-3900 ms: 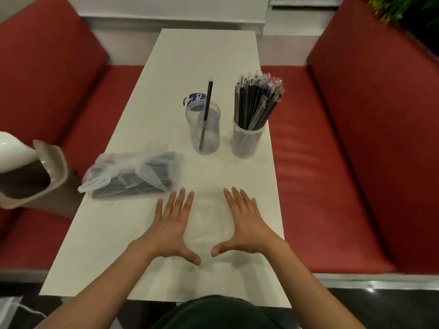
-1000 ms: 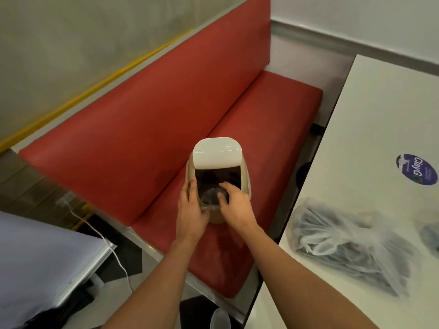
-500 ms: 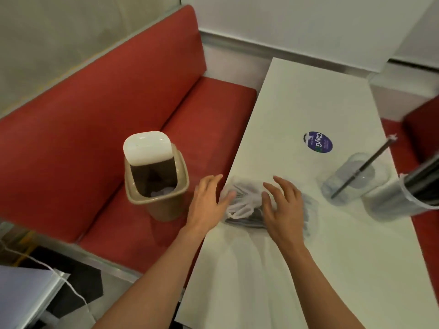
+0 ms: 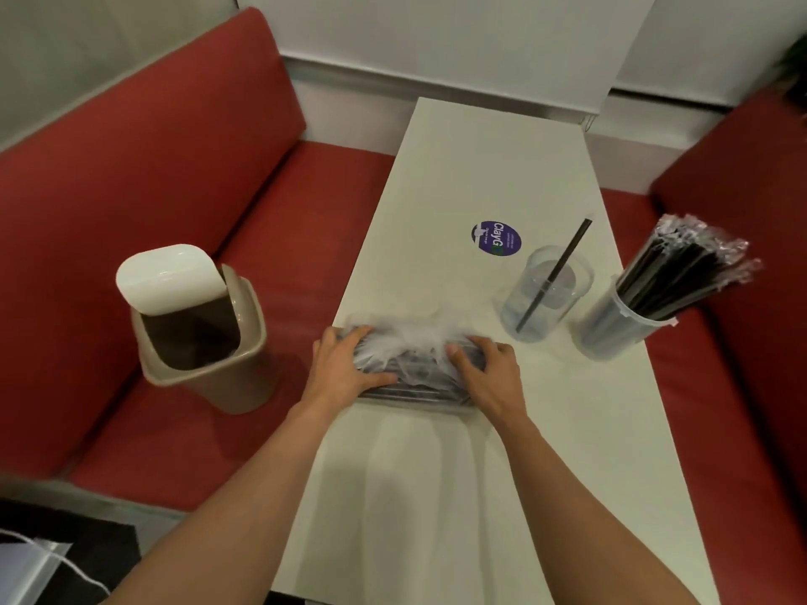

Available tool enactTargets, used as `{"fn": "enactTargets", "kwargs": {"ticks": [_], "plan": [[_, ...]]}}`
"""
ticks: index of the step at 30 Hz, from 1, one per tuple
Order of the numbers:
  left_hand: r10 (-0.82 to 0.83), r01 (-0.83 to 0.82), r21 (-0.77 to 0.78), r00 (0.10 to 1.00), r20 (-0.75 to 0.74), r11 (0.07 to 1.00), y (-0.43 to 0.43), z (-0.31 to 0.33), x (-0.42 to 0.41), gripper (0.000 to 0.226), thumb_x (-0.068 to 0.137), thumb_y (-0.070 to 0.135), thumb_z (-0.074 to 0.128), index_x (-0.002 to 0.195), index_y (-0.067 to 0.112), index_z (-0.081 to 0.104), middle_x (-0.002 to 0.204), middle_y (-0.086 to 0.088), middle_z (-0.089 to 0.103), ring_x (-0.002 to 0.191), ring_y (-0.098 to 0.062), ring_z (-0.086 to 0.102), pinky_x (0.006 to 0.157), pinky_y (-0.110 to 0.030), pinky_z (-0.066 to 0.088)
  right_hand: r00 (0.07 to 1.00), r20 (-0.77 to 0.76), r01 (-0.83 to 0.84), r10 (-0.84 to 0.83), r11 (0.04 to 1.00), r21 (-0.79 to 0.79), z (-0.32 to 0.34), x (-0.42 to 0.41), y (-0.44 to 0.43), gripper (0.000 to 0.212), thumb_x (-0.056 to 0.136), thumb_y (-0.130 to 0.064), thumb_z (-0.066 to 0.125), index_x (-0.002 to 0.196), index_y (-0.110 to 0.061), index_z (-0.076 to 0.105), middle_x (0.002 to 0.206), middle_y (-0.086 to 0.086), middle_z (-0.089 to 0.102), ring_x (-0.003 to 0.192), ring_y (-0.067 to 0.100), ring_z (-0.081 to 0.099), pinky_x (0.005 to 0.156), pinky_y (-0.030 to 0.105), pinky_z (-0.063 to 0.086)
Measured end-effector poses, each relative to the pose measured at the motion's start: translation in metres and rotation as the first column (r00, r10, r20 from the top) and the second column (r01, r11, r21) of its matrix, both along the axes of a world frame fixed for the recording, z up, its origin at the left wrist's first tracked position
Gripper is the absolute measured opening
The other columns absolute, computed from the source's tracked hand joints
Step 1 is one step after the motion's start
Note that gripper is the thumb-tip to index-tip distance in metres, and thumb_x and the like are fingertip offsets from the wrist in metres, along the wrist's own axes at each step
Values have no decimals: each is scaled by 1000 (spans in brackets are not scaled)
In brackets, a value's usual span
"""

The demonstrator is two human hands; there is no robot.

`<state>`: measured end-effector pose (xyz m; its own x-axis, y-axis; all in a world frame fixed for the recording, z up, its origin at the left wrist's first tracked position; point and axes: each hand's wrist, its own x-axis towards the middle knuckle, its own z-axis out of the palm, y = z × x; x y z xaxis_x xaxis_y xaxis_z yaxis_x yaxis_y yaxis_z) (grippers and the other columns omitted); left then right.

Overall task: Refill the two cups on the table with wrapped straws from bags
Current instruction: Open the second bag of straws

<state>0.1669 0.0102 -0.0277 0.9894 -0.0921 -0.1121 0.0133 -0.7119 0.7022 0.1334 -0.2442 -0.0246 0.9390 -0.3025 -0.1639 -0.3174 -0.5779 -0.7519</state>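
Both of our hands are on the clear plastic bag of wrapped straws [image 4: 415, 364], which lies crosswise on the white table [image 4: 436, 495] between them. Our left hand [image 4: 345, 371] grips the bag's left end, fingers curled over the top and thumb stretched along the near side. Our right hand [image 4: 491, 375] grips the right end, fingers curled over it and thumb pressed into the plastic. The bag's bunched white neck stands up just beyond our thumbs, and the dark straws inside run from one hand toward the other.

Beyond our right hand and a little to its right, near it, stands a clear cup [image 4: 546, 307] with a single black straw [image 4: 567, 255] leaning in it. Just beside that cup, further right of our right hand, is a second cup [image 4: 611, 331] crammed with a bundle of wrapped black straws [image 4: 681, 272] that fans out toward the right. A round purple sticker [image 4: 496, 238] lies flat on the table farther beyond our right hand, apart from both cups.

To the left of our left hand, off the table, a beige bin [image 4: 205, 369] stands on the red bench seat [image 4: 305, 238]. Its white swing lid [image 4: 168, 277] is tilted, and the dark opening faces us. A second red bench [image 4: 742, 408] runs along the far side of our right hand.
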Motion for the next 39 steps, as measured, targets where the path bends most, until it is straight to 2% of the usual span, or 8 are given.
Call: {"fn": "enactTargets", "kwargs": {"ticks": [5, 12, 18, 24, 28, 30, 34, 39], "plan": [[6, 18, -164, 989, 146, 986, -41, 24, -34, 88, 63, 49, 95, 141, 34, 59, 134, 10, 34, 130, -18, 43, 111, -30, 42, 991, 123, 59, -57, 998, -13, 34, -42, -45, 49, 94, -64, 63, 131, -33, 66, 120, -1, 52, 106, 17, 58, 97, 27, 43], [-60, 89, -210, 989, 138, 974, -133, 23, -107, 87, 66, 47, 94, 144, 33, 57, 135, 16, 29, 132, -14, 42, 111, -23, 38, 978, 168, 130, -120, 990, -47, 45, -132, -133, 41, 94, -58, 66, 132, -41, 66, 125, -6, 51, 107, 6, 53, 98, 21, 37], [-97, 96, -151, 995, 2, 984, -175, -12, -164, 90, 70, 51, 90, 149, 35, 49, 143, 11, 28, 139, -16, 33, 112, -22, 33, 996, 58, 71, -67, 996, -60, -4, -186, -185, 46, 93, -64, 62, 134, -43, 62, 135, -3, 50, 120, 17, 56, 99, 28, 44], [-87, 87, 27, 996, -7, 996, -183, -5, -180, 115, 63, 79, 72, 160, 38, 26, 167, -1, 9, 150, -22, 10, 120, -41, 27, 999, 18, 30, -27, 977, -212, -10, -198, -192, 56, 96, -64, 55, 147, -39, 52, 163, 4, 32, 147, 26, 24, 117, 48, 27], [-72, 80, -17, 954, 291, 997, -201, 18, -188, 63, 85, 58, 70, 138, 25, 60, 145, 3, 45, 131, -17, 41, 102, -30, 46, 930, 358, -5, 79, 979, -201, 4, -193, -189, 29, 102, -23, 65, 130, -16, 69, 147, 7, 54, 132, 27, 42, 109, 9, 24], [-192, 167, 98, 906, 377, 981, -216, 22, -185, 36, 94, 40, 71, 125, 20, 70, 127, 2, 58, 115, -17, 54, 91, -37, 54, 903, 376, -117, 209, 961, -251, 3, -182, -184, 26, 101, -9, 63, 126, -12, 71, 135, 6, 65, 122, 27, 54, 106, 4, 26], [-347, 296, 214, 900, 265, 931, -237, 22, -165, 37, 98, 32, 66, 132, 19, 67, 127, 1, 62, 116, -21, 57, 94, -40, 53, 902, 204, -314, 380, 902, -296, -5, -159, -174, 36, 103, -11, 57, 138, -16, 65, 134, 2, 68, 120, 25, 56, 106, 27, 42], [-435, 387, 249, 882, 181, 888, -229, 28, -148, 36, 98, 28, 64, 132, 15, 66, 123, -4, 68, 113, -26, 62, 94, -41, 52, 889, 198, -313, 413, 863, -397, 3, -152, -179, 35, 99, -21, 48, 120, -16, 75, 106, 1, 74, 93, 29, 59, 78, 44, 54]]}}
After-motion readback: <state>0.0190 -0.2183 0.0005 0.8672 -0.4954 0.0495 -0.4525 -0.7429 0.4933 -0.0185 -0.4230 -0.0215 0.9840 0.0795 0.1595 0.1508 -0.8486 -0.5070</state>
